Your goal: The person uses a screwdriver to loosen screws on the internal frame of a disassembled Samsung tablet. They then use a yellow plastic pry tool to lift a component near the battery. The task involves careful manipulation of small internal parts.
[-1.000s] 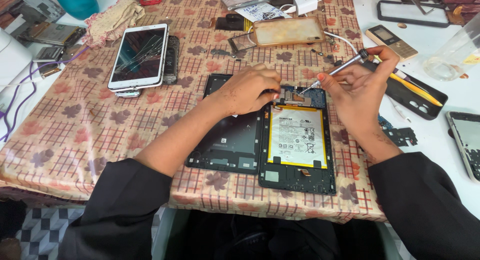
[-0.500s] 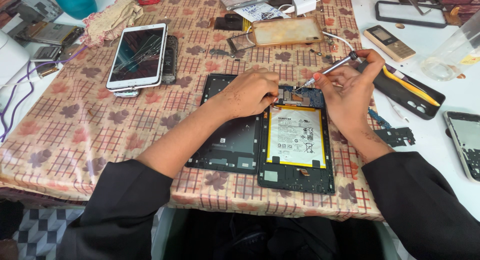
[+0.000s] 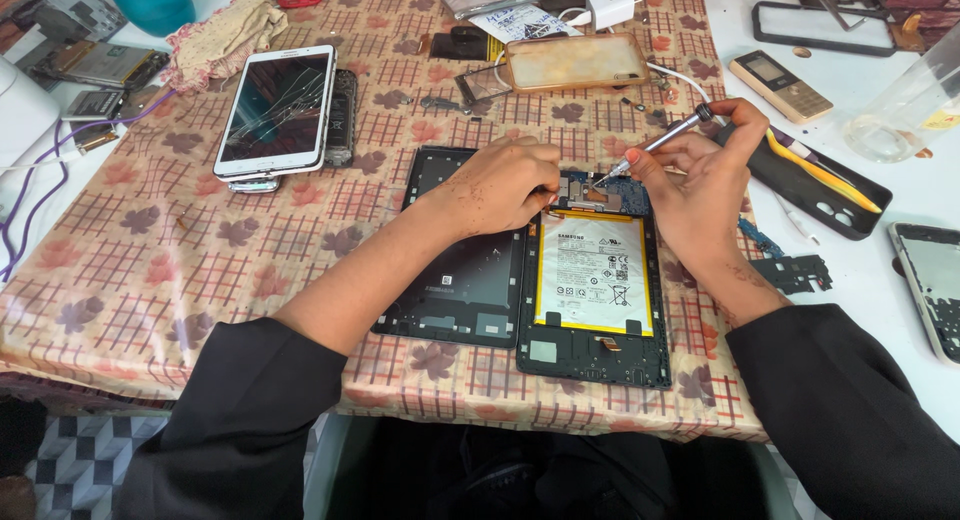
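Observation:
An opened tablet [image 3: 595, 355] lies on the patterned tablecloth, its white battery [image 3: 594, 272] and blue circuit board [image 3: 628, 192] exposed. Its black back cover [image 3: 462, 285] lies beside it on the left. My right hand [image 3: 703, 188] grips a slim metal screwdriver [image 3: 655, 145], tip down on the top of the board. My left hand [image 3: 503, 185] rests on the tablet's top edge, fingertips pressing next to the screwdriver tip.
A white phone with a cracked screen [image 3: 278, 110] lies at the left. A clear phone case [image 3: 577, 61], a charger plug [image 3: 610, 4], a small keypad phone [image 3: 779, 85], a black tray with tools [image 3: 820, 185] and a clear cup [image 3: 905, 105] lie behind and right.
My right hand has shifted slightly left with the screwdriver, and its tip now sits nearer my left fingertips on the board. The left hand has barely moved.

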